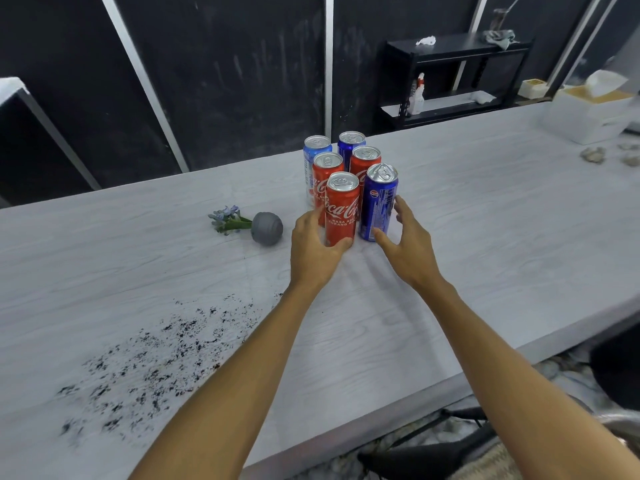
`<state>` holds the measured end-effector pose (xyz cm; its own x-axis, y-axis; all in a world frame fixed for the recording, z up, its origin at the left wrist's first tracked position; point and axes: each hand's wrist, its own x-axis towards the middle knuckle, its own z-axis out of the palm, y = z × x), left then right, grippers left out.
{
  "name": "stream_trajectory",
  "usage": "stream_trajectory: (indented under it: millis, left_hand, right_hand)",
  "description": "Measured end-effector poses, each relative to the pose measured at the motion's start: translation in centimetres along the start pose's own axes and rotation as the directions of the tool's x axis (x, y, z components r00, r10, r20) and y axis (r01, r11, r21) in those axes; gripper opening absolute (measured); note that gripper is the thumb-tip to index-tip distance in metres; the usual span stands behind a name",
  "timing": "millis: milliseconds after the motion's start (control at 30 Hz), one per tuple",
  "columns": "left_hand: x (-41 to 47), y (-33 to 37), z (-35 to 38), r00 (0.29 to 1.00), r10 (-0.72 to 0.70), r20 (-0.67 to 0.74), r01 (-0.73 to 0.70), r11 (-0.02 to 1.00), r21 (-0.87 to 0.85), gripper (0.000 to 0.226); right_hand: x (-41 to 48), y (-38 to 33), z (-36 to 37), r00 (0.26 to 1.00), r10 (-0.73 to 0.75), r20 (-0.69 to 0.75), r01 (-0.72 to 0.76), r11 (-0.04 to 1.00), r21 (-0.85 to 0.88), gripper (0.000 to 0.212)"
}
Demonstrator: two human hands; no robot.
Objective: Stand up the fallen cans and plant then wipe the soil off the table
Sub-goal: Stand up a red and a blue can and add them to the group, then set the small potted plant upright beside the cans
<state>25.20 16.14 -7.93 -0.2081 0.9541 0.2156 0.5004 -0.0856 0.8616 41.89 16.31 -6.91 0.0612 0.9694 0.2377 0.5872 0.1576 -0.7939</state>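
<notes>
Several soda cans stand upright in a tight cluster on the white table (485, 209). My left hand (313, 247) grips the front red Coca-Cola can (341, 209) low down, thumb curled round its base. My right hand (405, 244) is spread beside the blue Pepsi can (379, 202), with straight fingers and the thumb tip touching its lower side. That can leans slightly. The plant's round grey pot (266, 228) lies on its side left of the cans, its blue flowers (227, 218) pointing left. Dark soil (149, 358) is scattered over the near left of the table.
A white tissue box (588, 112) and crumpled tissues (594, 154) sit at the table's far right. Behind the table stands a black shelf (450, 74) with a spray bottle (417, 95) and rags. A black chair (433, 455) is below the near edge.
</notes>
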Motion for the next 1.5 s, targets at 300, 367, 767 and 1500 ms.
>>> stream_trajectory:
  millis: [300, 367, 767, 1500]
  left_hand:
    - [-2.6, -3.3, -3.9, 0.981, 0.106, 0.165, -0.163, 0.908, 0.387, 0.062]
    - [-3.2, -4.1, -5.3, 0.97, 0.136, 0.203, -0.217, 0.862, 0.457, 0.06]
    - [-3.7, -8.5, -13.4, 0.971, -0.017, 0.237, -0.16, 0.687, 0.709, 0.063]
    - [2.1, -12.4, -13.5, 0.959, -0.073, 0.274, -0.143, 0.711, 0.689, 0.062]
  right_hand:
    - [-4.9, -1.0, 2.3, 0.991, -0.067, 0.113, 0.094, 0.962, -0.255, 0.067]
    - [-5.7, -2.0, 3.3, 0.981, -0.112, 0.16, 0.158, 0.938, -0.31, 0.065]
    - [-6.6, -7.4, 11.5, 0.867, -0.244, 0.433, 0.444, 0.774, -0.452, 0.068]
    - [4.2, -10.2, 15.9, 0.889, -0.13, 0.44, 0.302, 0.887, -0.348, 0.066]
